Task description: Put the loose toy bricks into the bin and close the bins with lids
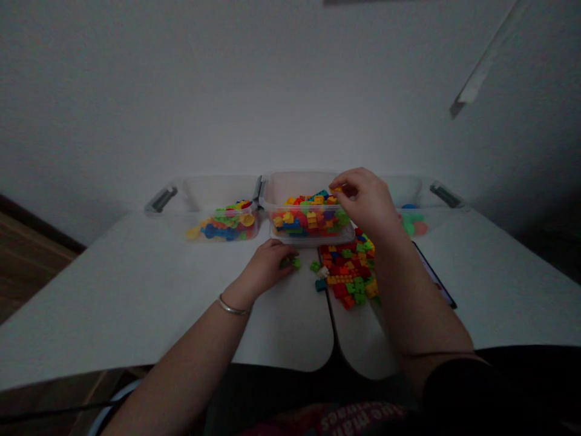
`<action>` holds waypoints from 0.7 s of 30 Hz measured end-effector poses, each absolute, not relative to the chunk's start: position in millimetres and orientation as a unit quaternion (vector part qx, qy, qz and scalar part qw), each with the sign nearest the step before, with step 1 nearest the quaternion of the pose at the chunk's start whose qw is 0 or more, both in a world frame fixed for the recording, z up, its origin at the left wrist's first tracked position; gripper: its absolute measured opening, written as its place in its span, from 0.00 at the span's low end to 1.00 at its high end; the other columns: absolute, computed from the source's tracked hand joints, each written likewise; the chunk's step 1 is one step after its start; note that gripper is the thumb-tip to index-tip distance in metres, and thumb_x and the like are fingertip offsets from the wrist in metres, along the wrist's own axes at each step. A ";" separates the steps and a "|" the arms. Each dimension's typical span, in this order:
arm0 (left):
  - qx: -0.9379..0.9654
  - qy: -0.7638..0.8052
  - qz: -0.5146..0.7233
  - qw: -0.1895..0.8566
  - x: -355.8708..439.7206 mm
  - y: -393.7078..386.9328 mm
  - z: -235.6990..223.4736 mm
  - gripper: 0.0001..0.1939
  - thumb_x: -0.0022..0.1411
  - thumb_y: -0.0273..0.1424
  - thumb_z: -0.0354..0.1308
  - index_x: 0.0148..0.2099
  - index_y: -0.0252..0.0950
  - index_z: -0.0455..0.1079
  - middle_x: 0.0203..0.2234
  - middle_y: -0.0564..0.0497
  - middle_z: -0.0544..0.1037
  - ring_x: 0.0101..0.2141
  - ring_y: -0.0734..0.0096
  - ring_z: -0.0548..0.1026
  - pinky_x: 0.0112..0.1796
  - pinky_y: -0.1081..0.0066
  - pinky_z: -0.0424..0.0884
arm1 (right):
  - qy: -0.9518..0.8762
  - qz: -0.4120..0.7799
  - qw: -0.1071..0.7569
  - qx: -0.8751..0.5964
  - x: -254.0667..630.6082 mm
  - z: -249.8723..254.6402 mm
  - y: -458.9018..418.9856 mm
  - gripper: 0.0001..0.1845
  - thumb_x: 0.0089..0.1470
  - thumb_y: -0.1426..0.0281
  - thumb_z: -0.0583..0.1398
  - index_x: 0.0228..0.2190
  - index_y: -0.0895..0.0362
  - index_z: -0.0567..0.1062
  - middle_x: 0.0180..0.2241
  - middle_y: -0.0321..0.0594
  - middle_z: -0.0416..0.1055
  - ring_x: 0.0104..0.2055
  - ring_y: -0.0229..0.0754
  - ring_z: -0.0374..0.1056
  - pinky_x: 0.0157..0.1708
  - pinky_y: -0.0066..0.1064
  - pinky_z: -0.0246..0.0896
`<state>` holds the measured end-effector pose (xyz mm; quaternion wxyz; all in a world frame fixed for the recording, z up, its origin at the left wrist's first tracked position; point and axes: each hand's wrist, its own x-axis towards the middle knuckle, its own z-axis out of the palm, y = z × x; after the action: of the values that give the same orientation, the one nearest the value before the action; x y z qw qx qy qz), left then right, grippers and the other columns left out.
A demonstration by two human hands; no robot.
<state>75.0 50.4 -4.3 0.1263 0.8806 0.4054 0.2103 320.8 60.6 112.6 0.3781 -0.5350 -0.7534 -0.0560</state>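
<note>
My right hand [362, 197] is over the right rim of the middle clear plastic box [299, 181], fingers pinched on a small yellow building block [336, 189]. Coloured blocks [311, 219] fill the lower part of that box. On the table in front of it, my left hand [272, 262] has its fingers closed round a light green building block [296, 263]. Just right of that hand lie a green block [315, 266], a whitish block [323, 272] and a teal block [321, 284]. Beyond them spreads a loose pile of blocks [349, 272], partly hidden by my right forearm.
A left clear box [220, 188] holds colourful plastic pieces. A right clear box [411, 188] with green, orange and blue pieces is partly behind my right arm. A dark-edged phone or tablet [436, 275] lies right of the pile. The white table [181, 297] has a seam down its middle.
</note>
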 end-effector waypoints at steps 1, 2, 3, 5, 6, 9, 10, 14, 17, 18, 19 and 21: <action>0.880 0.405 0.211 0.127 74.9 50.7 -4.4 0.15 0.55 0.25 0.66 0.47 0.39 0.77 0.35 0.48 0.80 0.43 0.57 0.75 0.45 0.60 0.73 | -0.753 -0.055 0.374 -0.538 320.3 109.7 63.6 0.13 0.57 0.74 0.55 0.38 0.55 0.80 0.42 0.46 0.77 0.46 0.47 0.71 0.48 0.40 0.66; 0.880 0.406 0.214 0.126 74.7 50.9 -4.3 0.15 0.55 0.25 0.66 0.47 0.39 0.77 0.35 0.48 0.80 0.43 0.57 0.75 0.45 0.60 0.73 | -0.752 -0.055 0.371 -0.542 319.6 107.0 66.1 0.13 0.57 0.74 0.55 0.38 0.55 0.80 0.43 0.46 0.77 0.47 0.48 0.71 0.50 0.41 0.66; 0.879 0.406 0.217 0.124 74.6 51.1 -4.1 0.15 0.55 0.25 0.65 0.46 0.39 0.77 0.35 0.48 0.80 0.43 0.57 0.75 0.45 0.59 0.73 | -0.750 -0.054 0.369 -0.546 318.7 104.7 68.0 0.14 0.57 0.74 0.55 0.38 0.56 0.81 0.43 0.46 0.77 0.48 0.48 0.71 0.51 0.41 0.65; 0.879 0.404 0.226 0.117 74.3 51.3 -3.3 0.15 0.55 0.25 0.65 0.46 0.39 0.77 0.35 0.48 0.80 0.43 0.57 0.74 0.46 0.59 0.72 | -0.748 -0.051 0.358 -0.556 316.5 101.2 70.0 0.14 0.58 0.73 0.55 0.38 0.56 0.81 0.44 0.48 0.77 0.48 0.48 0.71 0.53 0.42 0.64; 0.879 0.402 0.231 0.113 74.2 51.5 -2.9 0.14 0.56 0.25 0.65 0.46 0.39 0.77 0.35 0.48 0.80 0.43 0.57 0.74 0.46 0.58 0.72 | -0.750 -0.050 0.345 -0.562 315.3 100.2 70.1 0.15 0.59 0.72 0.55 0.37 0.57 0.82 0.44 0.48 0.77 0.48 0.49 0.71 0.53 0.42 0.64; 0.878 0.397 0.244 0.106 73.8 52.2 -2.0 0.13 0.56 0.26 0.65 0.45 0.39 0.77 0.35 0.48 0.80 0.43 0.57 0.74 0.47 0.57 0.71 | -0.769 -0.043 0.287 -0.570 311.6 100.4 67.9 0.17 0.62 0.66 0.54 0.38 0.58 0.82 0.44 0.49 0.77 0.48 0.49 0.70 0.53 0.42 0.64; 0.878 0.397 0.247 0.105 73.8 52.6 -1.9 0.13 0.56 0.26 0.65 0.45 0.39 0.77 0.36 0.48 0.80 0.43 0.57 0.74 0.48 0.57 0.71 | -0.776 -0.041 0.266 -0.570 310.5 101.4 66.6 0.18 0.63 0.64 0.54 0.39 0.59 0.82 0.45 0.50 0.77 0.48 0.49 0.70 0.52 0.41 0.64; 0.871 0.405 0.257 0.103 74.3 53.5 -1.5 0.13 0.56 0.24 0.64 0.44 0.38 0.76 0.37 0.48 0.81 0.43 0.57 0.75 0.49 0.55 0.70 | -0.799 -0.041 0.185 -0.571 306.6 106.9 61.5 0.24 0.65 0.58 0.52 0.40 0.61 0.81 0.46 0.52 0.76 0.48 0.51 0.71 0.50 0.41 0.65; 0.857 0.427 0.268 0.108 74.7 52.7 0.0 0.12 0.55 0.24 0.64 0.44 0.38 0.76 0.37 0.47 0.80 0.43 0.57 0.75 0.49 0.55 0.71 | -0.799 -0.047 0.165 -0.577 305.1 108.8 60.0 0.24 0.65 0.57 0.52 0.43 0.62 0.80 0.47 0.54 0.75 0.48 0.52 0.71 0.50 0.41 0.65; 0.851 0.433 0.274 0.114 74.7 52.1 0.8 0.13 0.55 0.24 0.64 0.44 0.38 0.76 0.38 0.47 0.80 0.44 0.57 0.75 0.48 0.55 0.72 | -0.799 -0.048 0.163 -0.577 305.0 108.9 59.9 0.25 0.65 0.57 0.53 0.44 0.62 0.79 0.47 0.54 0.75 0.48 0.53 0.71 0.50 0.42 0.65; 0.844 0.439 0.282 0.123 74.5 51.4 1.5 0.13 0.55 0.24 0.63 0.44 0.38 0.76 0.38 0.47 0.80 0.44 0.57 0.75 0.48 0.56 0.72 | -0.800 -0.049 0.162 -0.575 305.0 108.7 60.0 0.25 0.64 0.57 0.53 0.45 0.63 0.79 0.48 0.54 0.75 0.49 0.53 0.71 0.50 0.42 0.65; 0.829 0.450 0.298 0.147 74.1 49.9 2.6 0.12 0.57 0.25 0.63 0.45 0.38 0.76 0.39 0.47 0.81 0.44 0.58 0.76 0.48 0.58 0.73 | -0.803 -0.048 0.166 -0.571 305.5 108.0 59.9 0.24 0.64 0.57 0.54 0.46 0.63 0.78 0.48 0.55 0.75 0.50 0.53 0.71 0.51 0.42 0.64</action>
<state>74.1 49.9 2.6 0.1467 0.8290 0.4499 0.2982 305.5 59.9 108.0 0.1662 -0.5707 -0.8027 -0.0475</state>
